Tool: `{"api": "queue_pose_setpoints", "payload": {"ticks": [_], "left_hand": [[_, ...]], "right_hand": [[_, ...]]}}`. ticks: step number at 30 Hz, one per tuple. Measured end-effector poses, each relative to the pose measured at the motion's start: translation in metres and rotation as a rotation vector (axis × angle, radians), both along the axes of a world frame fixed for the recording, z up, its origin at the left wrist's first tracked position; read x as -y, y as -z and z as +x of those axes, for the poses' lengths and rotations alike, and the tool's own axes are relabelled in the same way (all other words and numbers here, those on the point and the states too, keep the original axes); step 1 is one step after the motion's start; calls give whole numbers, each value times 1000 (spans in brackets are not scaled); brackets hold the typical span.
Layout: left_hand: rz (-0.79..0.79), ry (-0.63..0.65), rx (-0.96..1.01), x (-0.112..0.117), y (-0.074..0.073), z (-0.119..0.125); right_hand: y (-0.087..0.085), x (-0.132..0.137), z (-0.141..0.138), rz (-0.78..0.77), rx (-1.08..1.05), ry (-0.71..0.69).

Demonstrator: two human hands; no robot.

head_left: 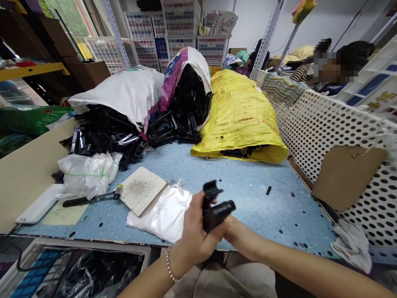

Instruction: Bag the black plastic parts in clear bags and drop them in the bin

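Near the table's front edge, my left hand (195, 236) is wrapped round a black plastic part (219, 214), with a curved, trough-shaped black piece (212, 189) sticking up beside it. Whether these two are one piece, I cannot tell. My right hand (237, 236) closes on the lower end of the black part, its fingertips mostly hidden. Just left of the hands lies a stack of white plastic bags (164, 215). A square board (142, 186) with a speckled middle rests partly on that stack. Beside the board is a hammer (93, 198) with a black handle.
White sacks (124, 89) spill black plastic parts (108, 140) at the back, beside a yellow sack (242, 111). Bundled plastic bags (87, 174) lie at left. A perforated white crate (310, 128) borders the right, near a rag (352, 244). Another person (333, 68) sits beyond it.
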State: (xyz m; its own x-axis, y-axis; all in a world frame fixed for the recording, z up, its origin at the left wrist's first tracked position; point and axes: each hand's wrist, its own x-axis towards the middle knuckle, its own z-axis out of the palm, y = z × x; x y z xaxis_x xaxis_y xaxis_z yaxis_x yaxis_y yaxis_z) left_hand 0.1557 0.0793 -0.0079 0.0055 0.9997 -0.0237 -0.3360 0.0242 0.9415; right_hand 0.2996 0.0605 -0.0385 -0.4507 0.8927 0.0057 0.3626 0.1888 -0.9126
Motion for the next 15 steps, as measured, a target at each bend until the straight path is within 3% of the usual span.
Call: {"api": "queue_pose_setpoints", "payload": {"ticks": [1, 2, 6, 8, 10, 12, 15], "left_hand": [[15, 6, -12, -2, -1, -1], [-19, 29, 15, -6, -2, -2], [-308, 169, 243, -22, 2, 0], [-339, 193, 227, -25, 9, 3], [-274, 140, 119, -27, 19, 5], [-189, 24, 14, -32, 36, 7], [-201, -55, -60, -38, 69, 17]], "right_hand": [[-2, -2, 1, -44, -4, -15], [-4, -5, 3, 7, 24, -42], [-14, -16, 12, 657, 329, -141], [-12, -14, 13, 811, 418, -187], [-5, -10, 12, 722, 402, -170], [7, -14, 13, 514, 370, -149], [20, -55, 34, 284, 581, 5]]}}
